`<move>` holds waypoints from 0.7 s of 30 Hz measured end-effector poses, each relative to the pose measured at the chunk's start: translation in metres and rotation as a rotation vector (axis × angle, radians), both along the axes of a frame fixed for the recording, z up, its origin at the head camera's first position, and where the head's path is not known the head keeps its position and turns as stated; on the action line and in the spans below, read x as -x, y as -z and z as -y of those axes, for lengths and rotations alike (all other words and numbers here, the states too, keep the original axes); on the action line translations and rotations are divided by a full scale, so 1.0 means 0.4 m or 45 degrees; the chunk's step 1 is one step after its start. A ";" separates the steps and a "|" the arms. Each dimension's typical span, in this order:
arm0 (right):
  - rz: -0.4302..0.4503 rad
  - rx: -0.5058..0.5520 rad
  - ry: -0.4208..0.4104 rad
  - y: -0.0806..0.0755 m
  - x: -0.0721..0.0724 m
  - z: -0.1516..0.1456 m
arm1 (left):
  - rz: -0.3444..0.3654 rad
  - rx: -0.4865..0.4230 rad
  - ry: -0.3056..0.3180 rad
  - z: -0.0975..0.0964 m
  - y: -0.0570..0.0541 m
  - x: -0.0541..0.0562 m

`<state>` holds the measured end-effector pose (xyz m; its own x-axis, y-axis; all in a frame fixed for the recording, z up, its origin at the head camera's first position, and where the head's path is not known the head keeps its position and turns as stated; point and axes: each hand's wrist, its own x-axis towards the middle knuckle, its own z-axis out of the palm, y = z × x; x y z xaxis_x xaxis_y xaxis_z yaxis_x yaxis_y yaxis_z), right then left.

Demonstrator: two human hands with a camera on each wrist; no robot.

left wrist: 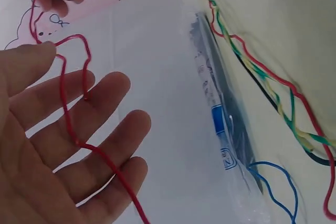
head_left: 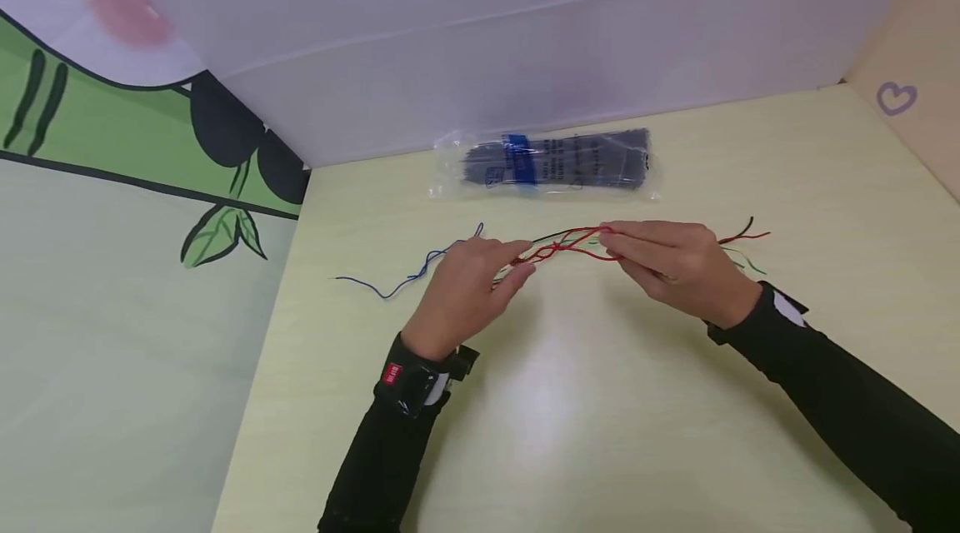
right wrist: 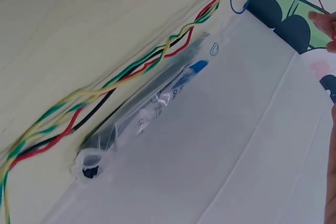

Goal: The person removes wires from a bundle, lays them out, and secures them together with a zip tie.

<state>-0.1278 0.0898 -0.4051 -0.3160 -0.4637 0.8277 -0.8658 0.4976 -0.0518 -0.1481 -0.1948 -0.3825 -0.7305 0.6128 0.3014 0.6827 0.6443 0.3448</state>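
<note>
Blurred, unreadable print on plastic bag [head_left: 573, 160], illegible red tag [head_left: 392, 373] on wrist strap [head_left: 414, 391]

A clear plastic bag [head_left: 558, 162] lies toward the back of the table [head_left: 555, 441], with a pale wall [head_left: 525, 50] behind the table, a leaf drawing [head_left: 216, 240] to its left and a heart [head_left: 897, 99] to its right.

Mostly plastic & cloth, w/ wood-look table [head_left: 585, 433].
Wires [right wrist: 123, 80] smooth, glossy plastic coat; bag [head_left: 543, 160] clear, crinkly, shiny plastic; table smooth, w/ slight sheen; sleeves [head_left: 840, 391] matt cloth; backdrop [head_left: 525, 42] matt, creased.
</note>
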 end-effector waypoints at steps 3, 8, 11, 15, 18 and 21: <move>0.138 0.051 -0.007 0.000 -0.006 0.015 | -0.117 0.024 -0.043 -0.006 0.014 -0.001; 0.272 0.029 0.090 -0.004 -0.011 0.045 | -0.362 0.002 -0.053 -0.011 0.022 -0.003; 0.384 0.048 0.158 -0.012 -0.018 0.058 | -0.485 0.010 -0.024 -0.018 0.019 -0.006; 0.946 0.269 0.172 -0.028 -0.031 0.067 | -0.748 -0.041 -0.047 -0.032 0.015 -0.007; 1.378 0.497 0.134 -0.051 -0.032 0.066 | -0.894 -0.097 -0.079 -0.034 0.018 -0.007; 1.630 0.664 0.078 -0.073 -0.023 0.060 | -0.874 -0.139 -0.066 -0.029 0.022 -0.011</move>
<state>-0.1185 0.0659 -0.3758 -0.9883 -0.1513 0.0202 -0.0521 0.2103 -0.9763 -0.1436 -0.1833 -0.3914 -0.3803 0.5221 0.7634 0.7387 0.6681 -0.0889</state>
